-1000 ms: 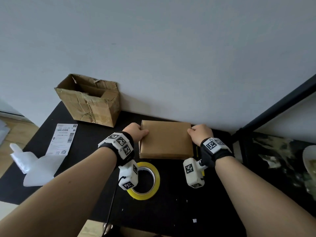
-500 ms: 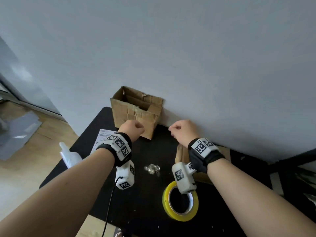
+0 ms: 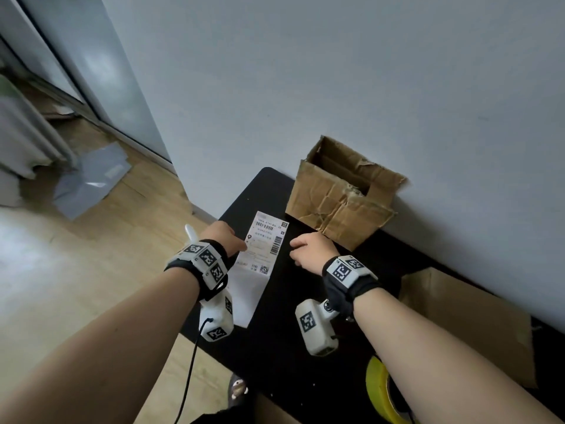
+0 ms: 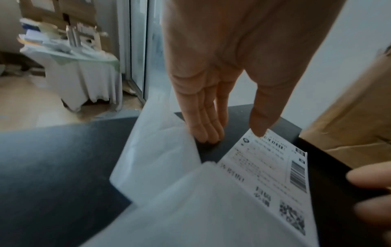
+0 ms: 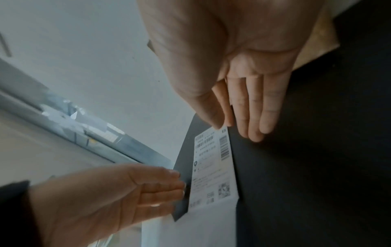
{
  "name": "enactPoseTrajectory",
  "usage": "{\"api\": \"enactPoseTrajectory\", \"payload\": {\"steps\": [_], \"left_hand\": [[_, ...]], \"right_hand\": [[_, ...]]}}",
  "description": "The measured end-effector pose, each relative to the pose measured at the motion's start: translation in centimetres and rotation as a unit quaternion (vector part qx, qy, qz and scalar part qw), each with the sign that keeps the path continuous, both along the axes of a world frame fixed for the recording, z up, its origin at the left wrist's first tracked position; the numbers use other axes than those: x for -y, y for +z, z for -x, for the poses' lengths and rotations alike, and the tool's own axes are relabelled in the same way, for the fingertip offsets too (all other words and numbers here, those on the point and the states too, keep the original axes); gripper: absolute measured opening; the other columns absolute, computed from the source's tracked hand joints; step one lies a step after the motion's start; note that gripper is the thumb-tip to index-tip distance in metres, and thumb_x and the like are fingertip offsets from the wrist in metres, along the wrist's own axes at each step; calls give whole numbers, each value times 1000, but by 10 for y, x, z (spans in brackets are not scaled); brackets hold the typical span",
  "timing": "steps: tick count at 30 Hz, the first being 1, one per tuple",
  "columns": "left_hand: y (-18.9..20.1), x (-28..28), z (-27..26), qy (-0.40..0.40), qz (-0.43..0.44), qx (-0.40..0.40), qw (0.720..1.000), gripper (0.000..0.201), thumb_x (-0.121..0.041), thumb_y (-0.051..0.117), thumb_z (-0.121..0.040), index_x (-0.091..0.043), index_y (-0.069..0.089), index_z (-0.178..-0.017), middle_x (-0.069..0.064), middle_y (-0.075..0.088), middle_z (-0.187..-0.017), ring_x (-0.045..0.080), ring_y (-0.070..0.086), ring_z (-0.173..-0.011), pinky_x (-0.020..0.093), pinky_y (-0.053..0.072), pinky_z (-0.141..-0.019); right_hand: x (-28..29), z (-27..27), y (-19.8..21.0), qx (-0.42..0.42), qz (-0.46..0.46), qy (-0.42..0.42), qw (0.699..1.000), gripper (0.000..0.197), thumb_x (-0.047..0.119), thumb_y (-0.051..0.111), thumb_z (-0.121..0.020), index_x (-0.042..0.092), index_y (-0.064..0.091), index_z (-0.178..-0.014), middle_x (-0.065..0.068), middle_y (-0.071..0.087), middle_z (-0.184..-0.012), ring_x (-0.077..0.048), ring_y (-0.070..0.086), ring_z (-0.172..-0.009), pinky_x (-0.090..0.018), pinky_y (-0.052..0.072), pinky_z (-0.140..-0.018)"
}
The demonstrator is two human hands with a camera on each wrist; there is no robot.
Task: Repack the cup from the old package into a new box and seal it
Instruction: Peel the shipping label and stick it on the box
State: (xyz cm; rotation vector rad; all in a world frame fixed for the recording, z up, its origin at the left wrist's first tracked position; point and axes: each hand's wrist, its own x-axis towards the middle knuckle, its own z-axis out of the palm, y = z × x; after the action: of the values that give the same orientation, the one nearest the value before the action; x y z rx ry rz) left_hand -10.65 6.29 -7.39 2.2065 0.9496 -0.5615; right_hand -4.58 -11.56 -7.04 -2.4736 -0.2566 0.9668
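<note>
A white plastic mailer [image 3: 258, 272] with a printed shipping label [image 4: 273, 168] lies flat on the black table [image 3: 293, 325]. My left hand [image 3: 225, 237] is at its left edge, fingers straight. Its fingertips [image 4: 208, 134] touch the table beside the plastic, and the thumb hovers over the label's corner. My right hand [image 3: 308, 248] hangs just right of the label [image 5: 213, 165], fingers straight, thumb close to the label's top corner and holding nothing. The flat brown new box [image 3: 467, 322] lies to the right. No cup is visible.
A torn, open cardboard box [image 3: 342, 198] stands against the wall behind the label. A yellow tape roll [image 3: 377, 390] lies near the table's front edge under my right forearm. The table's left edge drops to a wooden floor with grey bags [image 3: 88, 179].
Both hands left the flat brown box and moved left across the table to the white labelled mailer. My view swung left with them, and the curled fingers have straightened.
</note>
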Motion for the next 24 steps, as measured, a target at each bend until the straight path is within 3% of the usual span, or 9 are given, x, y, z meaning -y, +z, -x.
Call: {"api": "enactPoseTrajectory", "payload": {"steps": [2,4,9,11,13,15,18,21,24], "left_hand": [[-10,-3,-3,33,51,0,998,30,-22,75,-78,-10,63,-102,7,67,-101,22,64,-90,29,52,-81],[-15,-1,-6,47,90,7,995,20,-19,77,-75,-11,60,-84,8,66,-93,22,63,-83,36,55,-86],[-25,6,-14,-13,108,15,994,15,-20,72,-82,-15,60,-74,0,63,-83,16,61,-79,26,50,-70],[-26,7,-15,-37,102,21,994,23,-17,67,-85,-18,53,-66,0,63,-83,16,62,-77,26,52,-68],[-25,7,-17,-36,123,25,991,23,-14,64,-87,-18,53,-68,0,63,-80,17,64,-74,26,56,-63],[-21,6,-19,-12,162,31,986,19,-13,62,-89,-16,55,-72,1,61,-77,15,62,-64,22,54,-51],[-12,4,-23,3,178,46,983,18,-16,62,-90,-14,57,-73,2,61,-71,14,57,-55,22,49,-48],[-4,6,-26,-2,183,60,981,17,-18,62,-90,-11,59,-74,6,61,-69,19,55,-56,26,48,-51],[4,11,-25,12,211,84,974,21,-19,60,-91,-11,59,-72,8,59,-67,19,54,-55,26,47,-48]], "right_hand": [[-12,0,-9,-19,-2,-20,1000,42,19,61,-85,15,61,-127,-8,66,-119,-26,63,-109,-37,50,-96],[-20,1,-15,-18,-23,-29,999,35,16,59,-84,16,66,-119,-6,69,-114,-26,65,-104,-40,52,-93],[-29,6,-18,-13,-39,-28,999,29,10,55,-86,8,66,-113,-10,70,-107,-30,64,-100,-42,51,-92],[-28,6,-17,4,-36,-11,999,28,9,54,-88,9,65,-114,-9,70,-107,-28,64,-101,-37,50,-92],[-24,5,-14,43,-29,1,999,34,8,55,-88,14,63,-120,-6,69,-110,-23,62,-104,-30,48,-93],[-20,4,-9,82,-41,11,996,42,9,63,-85,20,61,-125,-2,65,-115,-19,60,-108,-27,46,-94],[-17,6,-1,99,-60,53,992,45,20,80,-73,23,68,-117,1,54,-121,-14,50,-115,-16,35,-96],[-19,11,7,104,-59,114,986,49,33,85,-66,25,70,-112,1,53,-121,-13,46,-115,-23,35,-102],[-18,13,17,134,-64,116,982,42,33,83,-69,25,71,-108,-2,62,-111,-15,56,-101,-24,43,-90]]}}
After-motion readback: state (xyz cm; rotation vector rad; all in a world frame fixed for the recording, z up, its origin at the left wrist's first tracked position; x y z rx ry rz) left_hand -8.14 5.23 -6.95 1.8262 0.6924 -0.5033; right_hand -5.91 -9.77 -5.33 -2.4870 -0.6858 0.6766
